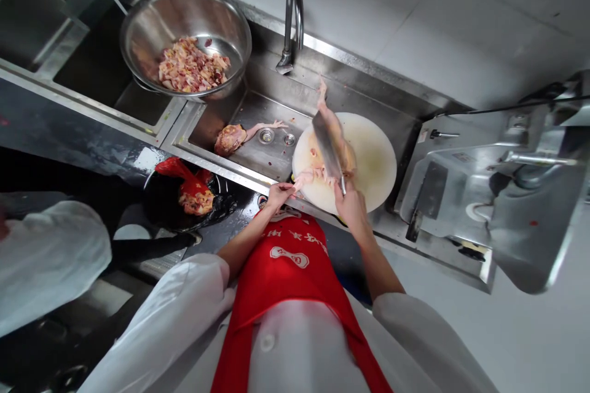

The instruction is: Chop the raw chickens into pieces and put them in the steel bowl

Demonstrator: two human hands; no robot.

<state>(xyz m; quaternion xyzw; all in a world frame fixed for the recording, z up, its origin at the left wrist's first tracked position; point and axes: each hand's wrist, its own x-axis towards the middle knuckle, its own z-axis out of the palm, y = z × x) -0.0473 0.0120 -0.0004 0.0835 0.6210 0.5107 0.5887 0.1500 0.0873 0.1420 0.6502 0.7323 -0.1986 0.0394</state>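
Observation:
My right hand (351,206) is wrapped round the handle of a cleaver (326,146), whose blade slants up and left across the round white cutting board (375,159). At the board's near left edge, my left hand (280,195) pinches the end of a pale strip of raw chicken (304,179), perhaps a foot. The strip reaches right toward the lower part of the blade. Behind the cleaver lies a larger raw chicken piece (338,126), partly hidden, with a foot pointing toward the wall. Whether the blade touches the meat, I cannot tell.
Another chicken leg (231,138) with its foot lies in the steel sink (262,104) near the drains. A large steel bowl (184,6) holds chopped chicken. The faucet (295,18) rises behind. A metal machine (461,178) stands right; a bin (157,202) and another person's sleeve (55,258) are left.

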